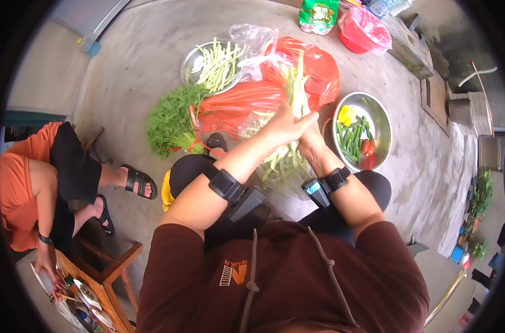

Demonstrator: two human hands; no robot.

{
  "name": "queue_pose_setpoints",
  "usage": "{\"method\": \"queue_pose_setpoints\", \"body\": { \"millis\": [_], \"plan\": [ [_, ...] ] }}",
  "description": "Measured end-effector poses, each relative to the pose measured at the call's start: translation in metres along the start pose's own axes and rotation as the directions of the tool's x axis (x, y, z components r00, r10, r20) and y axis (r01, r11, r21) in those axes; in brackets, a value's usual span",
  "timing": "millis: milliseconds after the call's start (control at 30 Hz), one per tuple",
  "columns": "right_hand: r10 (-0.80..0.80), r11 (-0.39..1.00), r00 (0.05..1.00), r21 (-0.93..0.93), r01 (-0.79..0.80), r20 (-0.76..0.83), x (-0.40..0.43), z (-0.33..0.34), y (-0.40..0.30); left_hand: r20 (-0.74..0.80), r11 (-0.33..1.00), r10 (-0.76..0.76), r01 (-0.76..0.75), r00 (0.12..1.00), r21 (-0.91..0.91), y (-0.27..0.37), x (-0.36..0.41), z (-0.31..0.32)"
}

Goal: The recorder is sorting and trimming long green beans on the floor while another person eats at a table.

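Observation:
A bunch of pale green long beans (297, 89) stands up from between my two hands, tips pointing away from me. My left hand (282, 124) crosses over from the left and is closed around the bunch. Just below and to the right, my right hand (312, 142) grips the lower part of it. Under my hands, more pale beans (279, 164) lie in a clear plastic bag between my knees. Beyond them spreads a red plastic bag (244, 98). A steel bowl (188, 68) at the far left holds several loose beans (219, 66).
A tied bundle of feathery greens (173, 116) lies left. Right, a steel basin (384, 125) holds green pods, a yellow pepper (345, 114) and a red pepper (367, 147). A red bag-lined bucket (362, 31) stands farther off. Another person (23, 187) sits left by a wooden stool (110, 270).

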State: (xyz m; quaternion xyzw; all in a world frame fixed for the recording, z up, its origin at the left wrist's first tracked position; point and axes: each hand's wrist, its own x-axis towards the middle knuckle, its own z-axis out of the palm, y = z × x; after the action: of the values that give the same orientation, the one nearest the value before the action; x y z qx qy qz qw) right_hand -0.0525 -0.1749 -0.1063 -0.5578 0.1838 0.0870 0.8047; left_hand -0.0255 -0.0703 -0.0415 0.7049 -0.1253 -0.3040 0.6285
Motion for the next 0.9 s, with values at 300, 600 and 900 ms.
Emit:
{"method": "queue_pose_setpoints", "body": {
  "millis": [300, 600, 900],
  "plan": [
    [-0.24, 0.969, 0.929, 0.118, 0.215, 0.281, 0.066, 0.09, -0.037, -0.587, 0.76, 0.65, -0.403, 0.483, 0.51, 0.013, -0.023, -0.068],
    [0.042, 0.688, 0.999, -0.725, -0.036, -0.01, 0.179, 0.088, 0.042, -0.537, 0.711, 0.702, -0.411, 0.468, 0.571, 0.015, -0.021, -0.068],
    [0.189, 0.571, 0.93, -0.736, -0.364, -0.314, -0.014, -0.081, 0.193, -0.554, 0.928, 0.366, -0.336, 0.748, 0.16, 0.005, -0.023, -0.076]
  ]
}}
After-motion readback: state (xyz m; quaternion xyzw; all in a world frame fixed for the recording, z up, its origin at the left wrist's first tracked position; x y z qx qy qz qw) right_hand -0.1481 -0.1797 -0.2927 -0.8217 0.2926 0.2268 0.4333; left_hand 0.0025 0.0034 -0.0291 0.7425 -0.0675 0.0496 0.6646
